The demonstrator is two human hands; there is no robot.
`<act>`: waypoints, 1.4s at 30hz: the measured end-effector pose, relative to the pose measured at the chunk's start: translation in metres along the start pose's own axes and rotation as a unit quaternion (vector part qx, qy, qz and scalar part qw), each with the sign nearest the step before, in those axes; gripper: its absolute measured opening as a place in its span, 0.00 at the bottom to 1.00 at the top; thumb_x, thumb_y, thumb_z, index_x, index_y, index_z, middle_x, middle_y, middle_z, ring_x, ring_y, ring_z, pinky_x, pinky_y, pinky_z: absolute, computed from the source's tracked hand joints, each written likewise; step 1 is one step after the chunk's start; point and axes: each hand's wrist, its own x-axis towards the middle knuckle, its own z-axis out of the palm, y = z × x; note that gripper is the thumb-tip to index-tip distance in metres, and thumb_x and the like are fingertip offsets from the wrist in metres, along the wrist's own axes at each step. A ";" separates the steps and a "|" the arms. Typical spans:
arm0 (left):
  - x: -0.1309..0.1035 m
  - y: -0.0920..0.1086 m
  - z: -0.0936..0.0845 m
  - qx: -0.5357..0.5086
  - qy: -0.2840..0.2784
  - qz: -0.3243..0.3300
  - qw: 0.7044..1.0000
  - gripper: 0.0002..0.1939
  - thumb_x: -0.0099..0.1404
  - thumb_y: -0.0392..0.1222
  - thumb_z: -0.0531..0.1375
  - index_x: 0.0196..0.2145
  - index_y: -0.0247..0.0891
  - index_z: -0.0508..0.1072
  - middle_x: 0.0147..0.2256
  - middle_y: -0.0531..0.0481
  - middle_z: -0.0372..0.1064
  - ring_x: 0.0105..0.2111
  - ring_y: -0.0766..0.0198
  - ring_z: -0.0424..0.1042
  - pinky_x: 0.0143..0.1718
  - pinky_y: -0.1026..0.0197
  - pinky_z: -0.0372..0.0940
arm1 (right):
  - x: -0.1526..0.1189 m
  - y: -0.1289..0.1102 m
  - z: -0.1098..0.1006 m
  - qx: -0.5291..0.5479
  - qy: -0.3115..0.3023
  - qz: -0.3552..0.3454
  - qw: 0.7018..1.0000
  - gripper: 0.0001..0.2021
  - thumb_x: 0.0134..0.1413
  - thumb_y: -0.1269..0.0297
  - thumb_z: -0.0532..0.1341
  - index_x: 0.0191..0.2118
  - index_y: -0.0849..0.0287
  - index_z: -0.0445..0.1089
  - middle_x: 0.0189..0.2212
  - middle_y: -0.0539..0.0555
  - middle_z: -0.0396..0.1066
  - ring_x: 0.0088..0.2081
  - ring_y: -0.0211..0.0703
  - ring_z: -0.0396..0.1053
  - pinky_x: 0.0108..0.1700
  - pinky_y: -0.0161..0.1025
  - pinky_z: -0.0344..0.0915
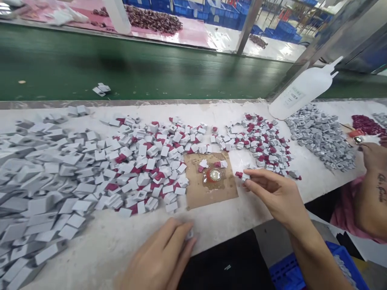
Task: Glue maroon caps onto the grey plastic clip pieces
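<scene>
My right hand [272, 191] pinches a small grey and dark red piece [242, 175] between thumb and fingertips, just right of the brown cardboard [196, 197]. My left hand [165, 251] is low at the table's front edge, its fingers closed on a small grey part [189, 233] that is mostly hidden. On the cardboard lies a wet, shiny puddle with a round orange-red spot [214, 175], and two grey and red pieces [203, 165] rest beside it. Left of the cardboard spreads a pile of joined grey and red pieces [151, 161].
Loose grey blocks [45, 173] fill the far left. More joined pieces [263, 141] and a grey heap [323, 137] lie right. A white bottle [302, 90] stands tilted near the green belt [181, 76]. A co-worker's arm [373, 189] is at the right edge.
</scene>
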 end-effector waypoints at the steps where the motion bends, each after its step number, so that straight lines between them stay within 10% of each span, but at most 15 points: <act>1: 0.002 0.001 0.003 -0.002 -0.013 0.007 1.000 0.13 0.88 0.50 0.60 0.61 0.53 0.82 0.50 0.50 0.88 0.43 0.55 0.91 0.43 0.63 0.84 | 0.000 -0.005 0.005 0.033 -0.003 0.002 0.999 0.10 0.68 0.53 0.78 0.52 0.46 0.92 0.42 0.54 0.90 0.37 0.50 0.89 0.42 0.46 0.90; 19: 0.056 0.037 -0.009 -0.317 0.093 -0.157 0.931 0.08 0.75 0.40 0.72 0.48 0.55 0.88 0.43 0.55 0.86 0.36 0.62 0.85 0.38 0.65 0.85 | -0.003 -0.029 0.039 0.056 -0.033 -0.069 0.996 0.10 0.72 0.62 0.75 0.54 0.45 0.92 0.45 0.54 0.89 0.45 0.49 0.88 0.45 0.42 0.88; 32: 0.109 0.058 0.002 -0.509 0.036 -0.209 0.834 0.08 0.79 0.46 0.72 0.51 0.45 0.88 0.49 0.47 0.91 0.48 0.54 0.91 0.53 0.54 0.88 | -0.004 -0.037 0.032 0.311 -0.087 0.071 0.944 0.10 0.68 0.53 0.81 0.50 0.46 0.92 0.48 0.57 0.92 0.47 0.57 0.93 0.55 0.52 0.91; 42: 0.110 0.058 0.004 -0.483 0.025 -0.174 0.858 0.05 0.78 0.43 0.71 0.49 0.48 0.90 0.47 0.50 0.88 0.46 0.55 0.89 0.52 0.55 0.87 | -0.005 -0.037 0.030 0.256 -0.110 0.019 0.960 0.08 0.71 0.58 0.79 0.53 0.46 0.93 0.47 0.55 0.91 0.46 0.54 0.92 0.51 0.47 0.92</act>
